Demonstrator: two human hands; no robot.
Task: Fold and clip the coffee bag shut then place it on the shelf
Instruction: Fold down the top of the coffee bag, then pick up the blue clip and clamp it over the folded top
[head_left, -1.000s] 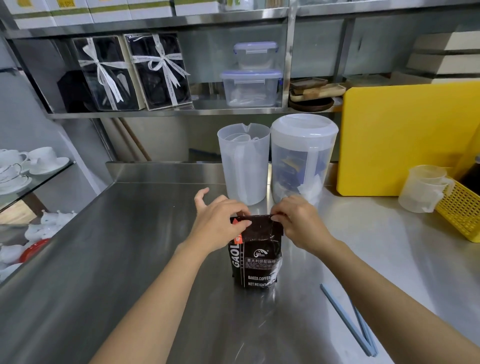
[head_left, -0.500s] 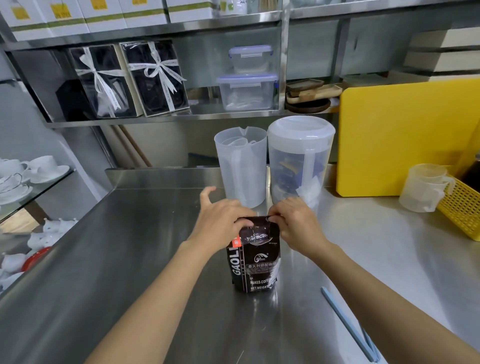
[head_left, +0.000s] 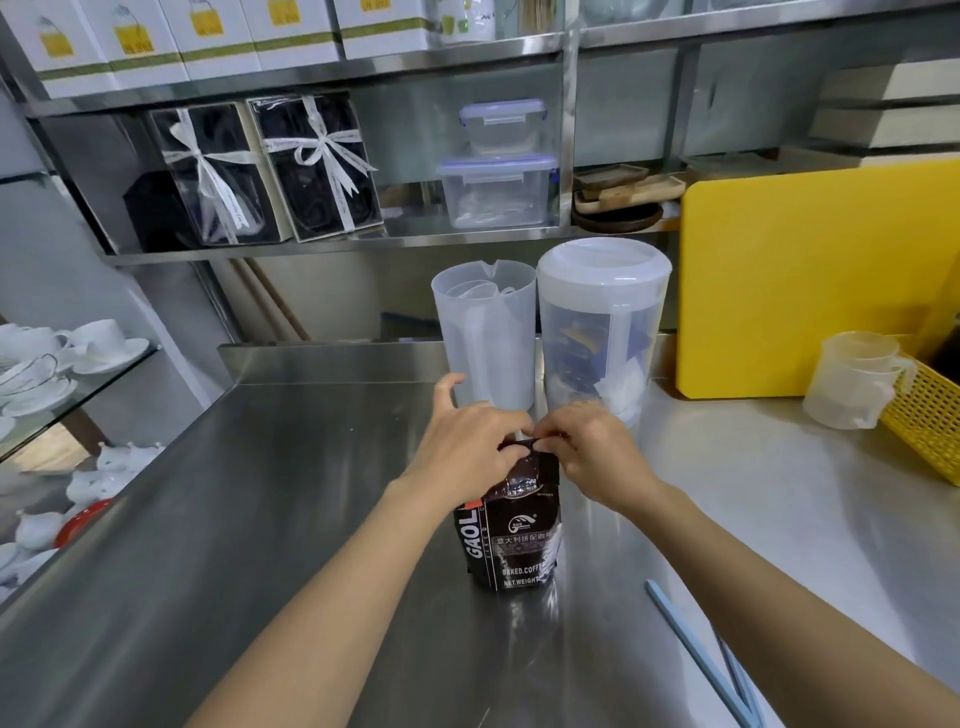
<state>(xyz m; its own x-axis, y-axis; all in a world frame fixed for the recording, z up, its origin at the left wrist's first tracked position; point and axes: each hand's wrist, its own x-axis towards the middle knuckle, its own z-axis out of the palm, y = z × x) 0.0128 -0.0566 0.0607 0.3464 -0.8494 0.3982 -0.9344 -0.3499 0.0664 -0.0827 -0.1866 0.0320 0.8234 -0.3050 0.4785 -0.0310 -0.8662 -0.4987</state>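
A dark brown coffee bag (head_left: 514, 535) stands upright on the steel counter (head_left: 260, 545), its white lettering facing me. My left hand (head_left: 467, 447) pinches the bag's top edge from the left, index finger raised. My right hand (head_left: 592, 452) pinches the same edge from the right, and the fingertips of both hands meet over the rolled-down top. A long light-blue clip (head_left: 711, 665) lies open on the counter to the lower right, untouched. The steel shelf (head_left: 337, 244) runs along the wall above the counter.
Two translucent plastic pitchers (head_left: 488, 332) (head_left: 602, 322) stand just behind the bag. A yellow cutting board (head_left: 810, 280) leans at the back right beside a measuring cup (head_left: 857, 379) and a yellow basket (head_left: 930, 415). Gift boxes (head_left: 260, 171) and clear containers (head_left: 498, 187) occupy the shelf. White cups (head_left: 78, 353) sit on glass at left.
Both hands have drawn closer together at the bag's top, and the top edge has been folded further down, so the bag looks shorter. The bag stays in place on the counter.
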